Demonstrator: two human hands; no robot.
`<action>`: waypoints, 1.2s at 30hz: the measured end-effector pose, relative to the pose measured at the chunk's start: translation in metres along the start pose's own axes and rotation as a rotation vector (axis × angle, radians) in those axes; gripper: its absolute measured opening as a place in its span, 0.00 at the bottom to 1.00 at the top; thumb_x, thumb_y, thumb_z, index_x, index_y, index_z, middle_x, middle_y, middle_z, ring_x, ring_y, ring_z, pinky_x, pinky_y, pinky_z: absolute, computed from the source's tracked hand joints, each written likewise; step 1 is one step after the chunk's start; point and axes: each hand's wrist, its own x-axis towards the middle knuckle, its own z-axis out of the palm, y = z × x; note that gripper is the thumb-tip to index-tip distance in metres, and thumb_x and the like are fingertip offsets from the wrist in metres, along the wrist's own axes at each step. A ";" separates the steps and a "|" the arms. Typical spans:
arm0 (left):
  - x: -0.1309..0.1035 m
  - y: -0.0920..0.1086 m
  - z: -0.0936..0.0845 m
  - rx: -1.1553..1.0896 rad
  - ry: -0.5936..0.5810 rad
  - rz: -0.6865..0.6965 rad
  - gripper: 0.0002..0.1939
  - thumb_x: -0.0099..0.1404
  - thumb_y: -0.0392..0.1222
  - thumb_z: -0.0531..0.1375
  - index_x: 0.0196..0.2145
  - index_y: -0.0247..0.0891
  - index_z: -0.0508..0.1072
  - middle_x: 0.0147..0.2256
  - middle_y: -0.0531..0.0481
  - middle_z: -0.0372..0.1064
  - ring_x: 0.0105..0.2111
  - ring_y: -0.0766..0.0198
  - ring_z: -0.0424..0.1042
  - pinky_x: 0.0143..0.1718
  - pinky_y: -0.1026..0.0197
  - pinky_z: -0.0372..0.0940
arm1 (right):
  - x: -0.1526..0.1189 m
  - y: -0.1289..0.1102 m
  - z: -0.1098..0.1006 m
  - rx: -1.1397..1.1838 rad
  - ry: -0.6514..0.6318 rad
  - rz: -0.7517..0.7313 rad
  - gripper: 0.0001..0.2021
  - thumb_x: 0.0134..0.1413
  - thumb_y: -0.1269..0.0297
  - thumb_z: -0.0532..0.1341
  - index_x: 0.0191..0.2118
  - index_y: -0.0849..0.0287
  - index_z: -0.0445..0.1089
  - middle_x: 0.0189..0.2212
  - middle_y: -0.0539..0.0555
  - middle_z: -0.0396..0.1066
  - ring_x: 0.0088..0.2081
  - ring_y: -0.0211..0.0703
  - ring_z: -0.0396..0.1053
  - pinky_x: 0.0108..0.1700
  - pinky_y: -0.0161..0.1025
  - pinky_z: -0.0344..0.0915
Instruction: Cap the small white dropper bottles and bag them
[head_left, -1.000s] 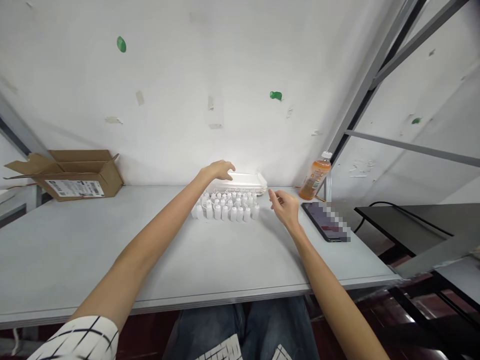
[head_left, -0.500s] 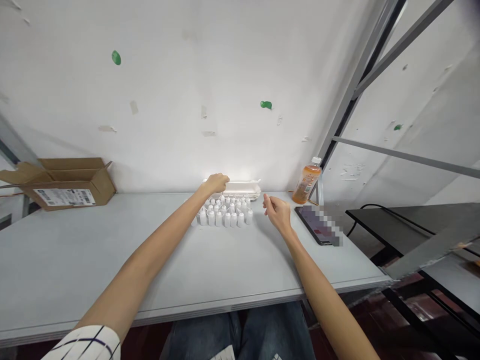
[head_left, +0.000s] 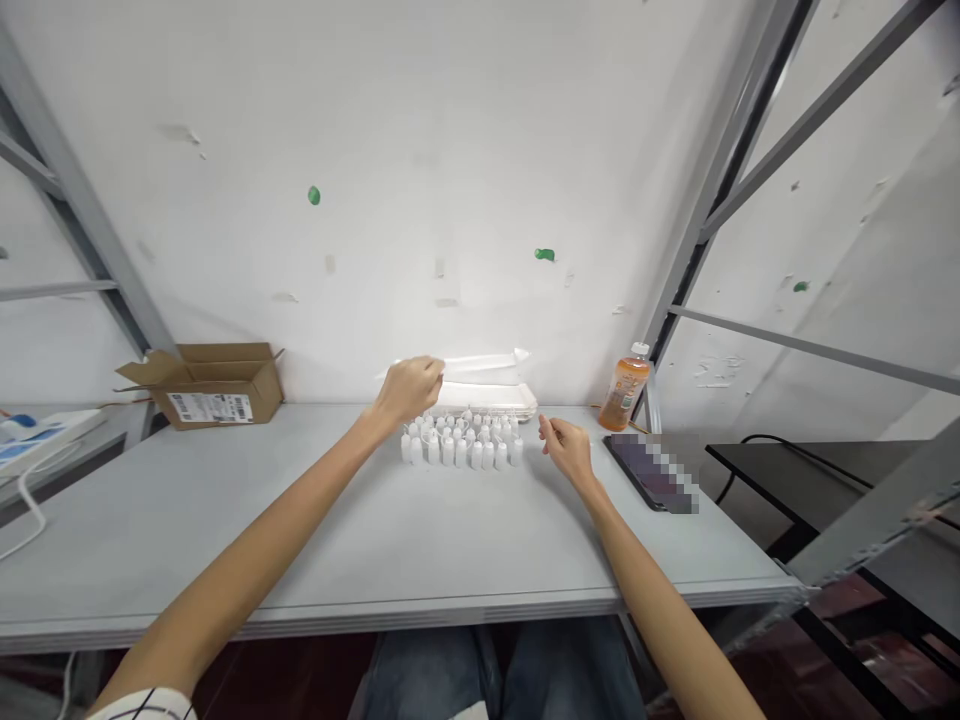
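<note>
My left hand [head_left: 409, 388] is closed on a thin white tray [head_left: 484, 363], pinching its left part and holding it raised and tilted against the wall. Beneath it, more white trays [head_left: 495, 398] lie stacked at the back of the table. Several small white bottles [head_left: 459, 452] with caps stand upright in rows in front of the stack, some with a thin loop at the cap. To the right of the bottles, my right hand [head_left: 568, 448] hovers just above the table, fingers curled together. Whether anything is between those fingers I cannot make out.
An open cardboard box [head_left: 225, 390] stands at the back left, near a power strip [head_left: 45, 440] with a white cable. A bottle of orange drink [head_left: 625, 388] and a phone [head_left: 641, 470] sit to the right. Metal frame posts [head_left: 690, 250] rise at the table's right side.
The white tray has come up off the stack with my left hand and now stands tilted. My right hand stays curled beside the bottles. The head view has shifted left and up.
</note>
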 end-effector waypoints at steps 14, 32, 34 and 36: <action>-0.193 0.009 0.016 -0.086 0.077 0.136 0.21 0.59 0.26 0.50 0.46 0.38 0.73 0.46 0.43 0.74 0.48 0.54 0.73 0.46 0.54 0.69 | -0.021 0.007 0.008 -0.108 0.060 0.068 0.32 0.62 0.41 0.43 0.20 0.59 0.66 0.16 0.56 0.69 0.21 0.42 0.66 0.29 0.37 0.57; -0.133 0.037 0.031 -0.224 -0.213 0.272 0.37 0.57 0.71 0.56 0.52 0.39 0.72 0.51 0.41 0.69 0.50 0.50 0.67 0.48 0.53 0.61 | -0.023 -0.010 0.024 -0.237 -0.028 -0.262 0.16 0.61 0.59 0.53 0.46 0.59 0.72 0.42 0.58 0.72 0.22 0.35 0.63 0.30 0.35 0.54; -0.132 0.042 0.036 -0.246 -0.231 0.298 0.36 0.57 0.71 0.56 0.51 0.40 0.73 0.50 0.42 0.70 0.49 0.49 0.68 0.47 0.53 0.61 | -0.024 -0.012 0.024 -0.206 -0.030 -0.265 0.14 0.60 0.61 0.52 0.43 0.59 0.73 0.41 0.58 0.73 0.23 0.36 0.64 0.29 0.35 0.53; -0.133 0.045 0.041 -0.273 -0.249 0.294 0.33 0.60 0.69 0.54 0.50 0.40 0.74 0.49 0.42 0.71 0.48 0.50 0.69 0.47 0.53 0.61 | -0.024 -0.014 0.021 -0.120 -0.017 -0.236 0.12 0.58 0.63 0.53 0.38 0.59 0.73 0.38 0.57 0.74 0.24 0.37 0.65 0.29 0.35 0.55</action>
